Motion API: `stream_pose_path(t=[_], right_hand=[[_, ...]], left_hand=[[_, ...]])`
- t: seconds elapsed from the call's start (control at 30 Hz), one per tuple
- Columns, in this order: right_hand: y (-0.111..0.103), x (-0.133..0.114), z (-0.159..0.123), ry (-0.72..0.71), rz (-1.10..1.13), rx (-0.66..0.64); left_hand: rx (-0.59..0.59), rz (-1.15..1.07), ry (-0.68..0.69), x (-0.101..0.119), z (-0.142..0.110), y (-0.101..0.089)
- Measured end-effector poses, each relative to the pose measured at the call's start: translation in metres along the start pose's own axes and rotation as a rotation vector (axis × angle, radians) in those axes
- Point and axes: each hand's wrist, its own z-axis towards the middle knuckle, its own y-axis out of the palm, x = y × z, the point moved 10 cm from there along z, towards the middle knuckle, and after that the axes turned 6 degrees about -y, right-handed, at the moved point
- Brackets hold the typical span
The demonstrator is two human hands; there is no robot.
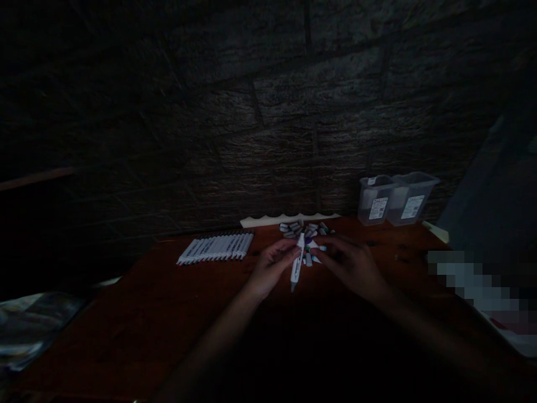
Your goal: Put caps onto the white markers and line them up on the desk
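My left hand (pixel 272 266) pinches a white marker (pixel 297 266) between thumb and fingers. The marker tilts, with its grey tip end pointing down toward me and no cap on that end. To its right, my right hand (pixel 352 263) has thumb and forefinger drawn together around a small marker cap (pixel 322 248) with a teal end; the dim light blurs the exact grip. Behind and between both hands lies a loose pile of grey marker caps (pixel 289 228), some with coloured ends, partly hidden by my fingers.
A row of several white markers (pixel 218 247) lies side by side on the brown wooden table (pixel 138 313), left of my hands. Two clear plastic containers (pixel 375 201) with labels stand at the back right. A pale wavy-edged strip (pixel 289 219) lies along the dark textured wall (pixel 268 123).
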Motion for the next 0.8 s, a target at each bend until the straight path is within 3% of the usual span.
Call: stream_pose_path(t=[0.8], right_hand=[[-0.0004, 0.0003, -0.0002, -0.013, -0.004, -0.001]], left_hand=[[0.01, -0.029, -0.013, 0.0026, -0.0005, 0.0021]])
